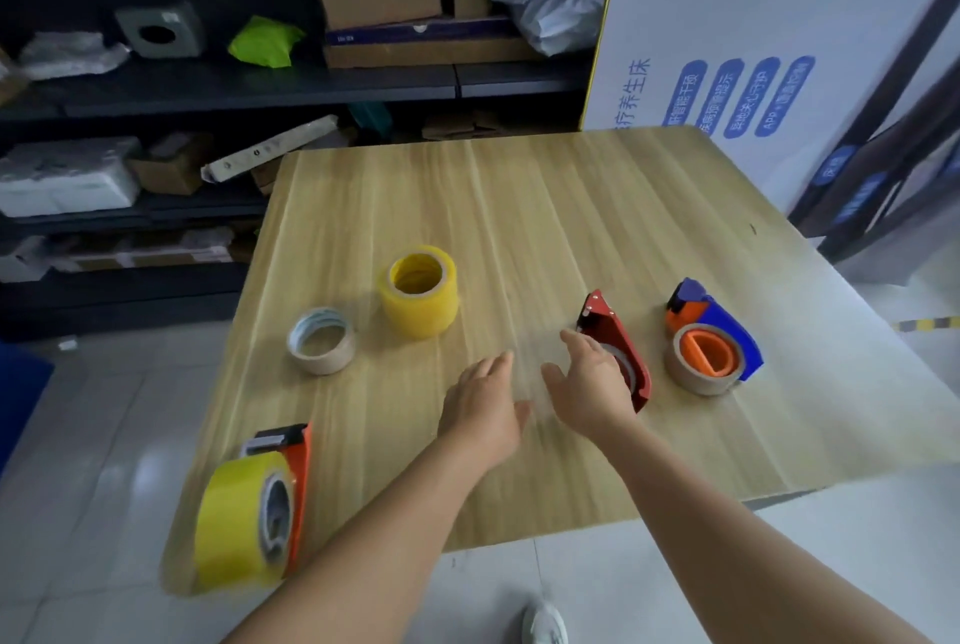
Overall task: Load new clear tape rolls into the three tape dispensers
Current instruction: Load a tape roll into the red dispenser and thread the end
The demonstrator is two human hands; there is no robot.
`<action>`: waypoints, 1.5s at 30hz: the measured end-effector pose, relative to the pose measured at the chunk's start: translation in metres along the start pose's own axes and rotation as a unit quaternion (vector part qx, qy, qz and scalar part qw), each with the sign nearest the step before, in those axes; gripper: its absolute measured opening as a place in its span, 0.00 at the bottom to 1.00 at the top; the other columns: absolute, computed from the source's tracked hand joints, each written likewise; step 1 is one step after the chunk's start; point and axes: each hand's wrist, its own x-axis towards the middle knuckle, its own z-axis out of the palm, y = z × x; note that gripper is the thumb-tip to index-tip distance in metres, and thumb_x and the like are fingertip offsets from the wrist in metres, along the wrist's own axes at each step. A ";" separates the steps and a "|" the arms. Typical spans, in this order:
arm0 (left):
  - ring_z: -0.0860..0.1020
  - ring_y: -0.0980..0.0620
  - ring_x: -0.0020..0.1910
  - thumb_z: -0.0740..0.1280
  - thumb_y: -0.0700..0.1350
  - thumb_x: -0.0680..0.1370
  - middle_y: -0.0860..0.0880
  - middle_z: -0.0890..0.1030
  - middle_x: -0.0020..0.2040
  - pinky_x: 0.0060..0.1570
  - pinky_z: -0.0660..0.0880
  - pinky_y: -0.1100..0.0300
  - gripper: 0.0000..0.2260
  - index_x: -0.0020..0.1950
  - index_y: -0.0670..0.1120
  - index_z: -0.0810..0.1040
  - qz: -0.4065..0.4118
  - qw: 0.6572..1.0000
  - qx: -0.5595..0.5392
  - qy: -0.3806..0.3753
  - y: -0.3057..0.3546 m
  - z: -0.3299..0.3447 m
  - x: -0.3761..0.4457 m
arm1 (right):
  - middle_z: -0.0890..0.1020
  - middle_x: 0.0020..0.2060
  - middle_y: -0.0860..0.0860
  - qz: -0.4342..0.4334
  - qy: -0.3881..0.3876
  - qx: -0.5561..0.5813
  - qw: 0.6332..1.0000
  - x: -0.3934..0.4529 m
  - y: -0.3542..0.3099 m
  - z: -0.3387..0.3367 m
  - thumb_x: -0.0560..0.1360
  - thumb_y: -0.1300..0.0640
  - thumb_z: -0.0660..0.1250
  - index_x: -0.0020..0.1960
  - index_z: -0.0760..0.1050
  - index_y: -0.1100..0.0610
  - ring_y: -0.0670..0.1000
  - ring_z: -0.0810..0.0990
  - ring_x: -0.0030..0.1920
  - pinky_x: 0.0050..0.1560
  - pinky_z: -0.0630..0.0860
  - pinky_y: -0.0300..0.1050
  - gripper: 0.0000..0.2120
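Rolls sit in the blue dispenser [719, 326] and orange dispenser [291, 477]; left hand [483, 409] and right hand [589, 383] spread empty.

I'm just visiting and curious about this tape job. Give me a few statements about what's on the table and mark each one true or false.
1. Three tape dispensers lie on the wooden table. True: a red one, a blue and orange one and an orange one.
2. The loose yellow tape roll stands beside the pale tape roll. True.
3. The left hand grips the yellow roll. False: it holds nothing, fingers open.
4. The orange dispenser near the front edge is empty. False: it carries a wide yellow roll.
5. The right hand is by the red dispenser. True.
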 end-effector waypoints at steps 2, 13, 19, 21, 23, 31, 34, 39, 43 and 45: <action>0.57 0.48 0.76 0.60 0.51 0.80 0.49 0.59 0.77 0.73 0.58 0.53 0.29 0.78 0.48 0.53 -0.002 1.000 -0.003 -0.011 0.016 0.014 0.015 | 0.65 0.74 0.52 -0.008 0.005 -0.011 1.000 0.013 0.019 -0.011 0.78 0.52 0.62 0.74 0.63 0.56 0.55 0.62 0.73 0.72 0.60 0.48 0.26; 0.60 0.47 0.74 0.59 0.48 0.80 0.53 0.57 0.78 0.71 0.62 0.54 0.23 0.75 0.51 0.62 0.002 0.999 0.013 -0.053 0.057 0.067 0.059 | 0.60 0.74 0.49 -0.003 -0.060 0.004 0.998 0.048 0.072 -0.032 0.73 0.66 0.63 0.70 0.69 0.56 0.53 0.71 0.67 0.64 0.70 0.45 0.25; 0.67 0.48 0.69 0.59 0.50 0.80 0.53 0.62 0.75 0.66 0.68 0.52 0.22 0.73 0.46 0.65 -0.080 0.997 0.019 0.006 0.030 0.056 0.060 | 0.65 0.70 0.43 -0.055 -0.076 0.026 0.995 0.055 0.057 -0.016 0.74 0.66 0.61 0.67 0.73 0.54 0.51 0.77 0.58 0.52 0.77 0.46 0.23; 0.71 0.48 0.64 0.61 0.50 0.80 0.52 0.67 0.71 0.61 0.71 0.53 0.19 0.69 0.45 0.69 -0.107 0.994 0.002 0.039 0.019 0.051 0.056 | 0.68 0.68 0.44 -0.085 -0.086 0.040 0.992 0.056 0.049 -0.009 0.74 0.66 0.61 0.64 0.75 0.54 0.49 0.76 0.56 0.48 0.72 0.38 0.20; 0.74 0.47 0.60 0.63 0.49 0.78 0.51 0.70 0.66 0.56 0.72 0.54 0.16 0.65 0.46 0.72 -0.134 0.989 -0.001 0.064 0.008 0.045 0.051 | 0.70 0.67 0.46 -0.111 -0.093 0.055 0.988 0.056 0.040 -0.002 0.74 0.66 0.61 0.62 0.77 0.56 0.47 0.75 0.56 0.46 0.64 0.30 0.18; 0.78 0.44 0.54 0.65 0.43 0.77 0.47 0.74 0.61 0.47 0.73 0.54 0.18 0.66 0.51 0.67 -0.222 0.967 -0.074 0.101 -0.029 0.027 0.033 | 0.79 0.58 0.54 -0.151 -0.084 0.028 0.985 0.058 0.019 0.012 0.72 0.71 0.61 0.55 0.81 0.59 0.56 0.79 0.55 0.51 0.71 0.42 0.17; 0.76 0.44 0.58 0.63 0.42 0.77 0.46 0.71 0.65 0.53 0.73 0.53 0.23 0.71 0.53 0.66 -0.228 0.968 -0.065 0.079 -0.033 0.027 0.033 | 0.73 0.66 0.54 -0.162 -0.062 -0.052 0.984 0.056 0.014 0.019 0.77 0.63 0.62 0.60 0.79 0.54 0.58 0.70 0.65 0.63 0.68 0.46 0.15; 0.72 0.45 0.66 0.60 0.46 0.80 0.47 0.70 0.70 0.60 0.70 0.53 0.21 0.73 0.50 0.65 -0.201 0.973 -0.067 0.090 -0.032 0.027 0.042 | 0.75 0.57 0.54 -0.205 0.000 -0.101 0.974 0.024 0.005 0.038 0.77 0.58 0.63 0.62 0.75 0.55 0.58 0.73 0.56 0.56 0.71 0.50 0.14; 0.74 0.44 0.63 0.60 0.41 0.79 0.46 0.74 0.66 0.59 0.71 0.54 0.18 0.70 0.49 0.71 -0.175 0.981 -0.043 0.075 -0.033 0.024 0.054 | 0.67 0.67 0.55 -0.092 -0.078 -0.071 0.990 0.000 0.001 0.058 0.78 0.61 0.59 0.73 0.60 0.57 0.58 0.74 0.60 0.55 0.73 0.50 0.24; 0.76 0.43 0.58 0.61 0.41 0.78 0.44 0.77 0.60 0.52 0.72 0.55 0.14 0.63 0.48 0.76 -0.170 0.982 -0.022 0.073 -0.034 0.024 0.056 | 0.63 0.70 0.55 -0.055 -0.078 -0.061 0.994 -0.001 -0.002 0.061 0.78 0.62 0.59 0.75 0.53 0.59 0.58 0.73 0.62 0.55 0.72 0.48 0.28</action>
